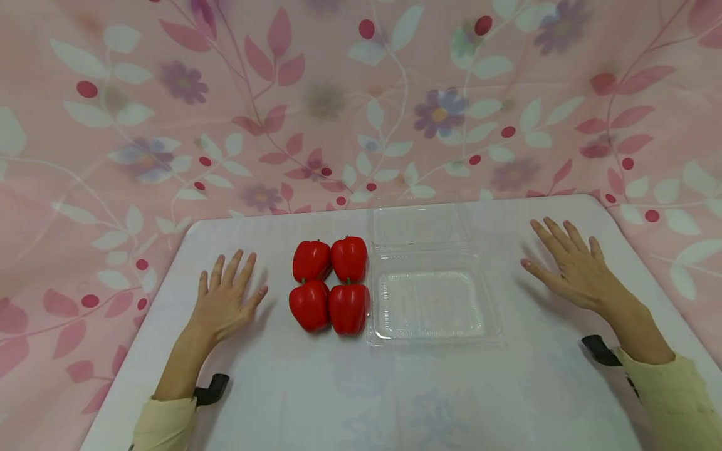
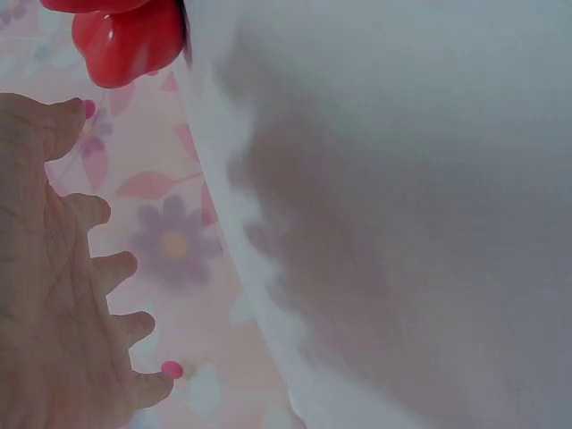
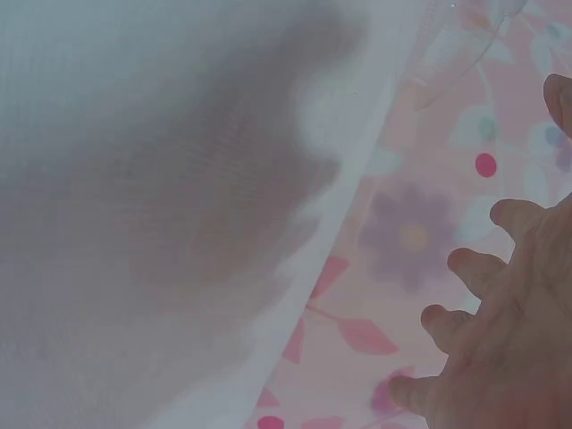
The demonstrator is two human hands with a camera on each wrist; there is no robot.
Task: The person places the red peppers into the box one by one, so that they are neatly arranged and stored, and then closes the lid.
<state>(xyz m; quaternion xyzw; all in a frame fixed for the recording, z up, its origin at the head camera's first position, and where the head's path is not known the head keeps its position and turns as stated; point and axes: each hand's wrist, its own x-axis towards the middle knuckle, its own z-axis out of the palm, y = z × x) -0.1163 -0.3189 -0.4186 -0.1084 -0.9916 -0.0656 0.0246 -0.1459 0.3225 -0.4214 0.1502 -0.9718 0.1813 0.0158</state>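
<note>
Several red bell peppers (image 1: pixel 349 308) sit in a tight two-by-two group left of the table's middle. Right beside them lies a clear plastic clamshell box (image 1: pixel 431 307), its lid (image 1: pixel 417 224) folded back toward the far edge. Left of the peppers, my left hand (image 1: pixel 225 305) hovers with fingers spread and nothing in it. In the left wrist view, part of a red pepper (image 2: pixel 130 45) shows past the thumb. My right hand (image 1: pixel 578 272) is spread out to the right of the box, holding nothing; its shadow falls on the cloth in the right wrist view.
A white cloth covers the table (image 1: pixel 395 394), which has rounded far corners. Behind and at both sides hangs a pink floral curtain (image 1: pixel 338 113). Black straps with mounts (image 1: pixel 211 389) sit at both wrists, by the pale sleeves (image 1: pixel 163 423).
</note>
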